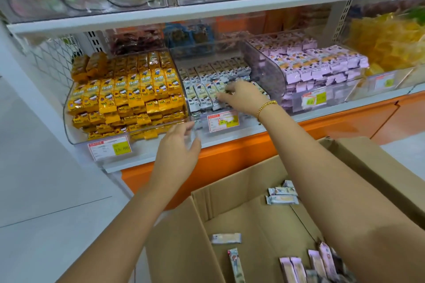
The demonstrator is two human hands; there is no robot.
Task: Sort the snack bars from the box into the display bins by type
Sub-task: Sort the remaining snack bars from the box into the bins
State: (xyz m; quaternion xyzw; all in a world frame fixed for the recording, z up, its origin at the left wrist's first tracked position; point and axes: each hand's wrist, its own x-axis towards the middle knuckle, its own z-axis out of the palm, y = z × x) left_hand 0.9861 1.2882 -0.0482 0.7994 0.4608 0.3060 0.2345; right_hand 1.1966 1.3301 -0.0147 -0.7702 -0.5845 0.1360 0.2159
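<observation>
right hand [241,96] fingers spread flat on white bars [202,76] inside middle bin [202,118]; left hand [179,147] loose, uncurled, at its near rim.

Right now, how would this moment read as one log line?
right hand on white bars, middle bin | left hand at bin front, empty | box holds purple bars, some white

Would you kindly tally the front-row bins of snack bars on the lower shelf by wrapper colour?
Yellow-wrapper bin: 1
White-wrapper bin: 1
Purple-wrapper bin: 1
Total: 3
</observation>
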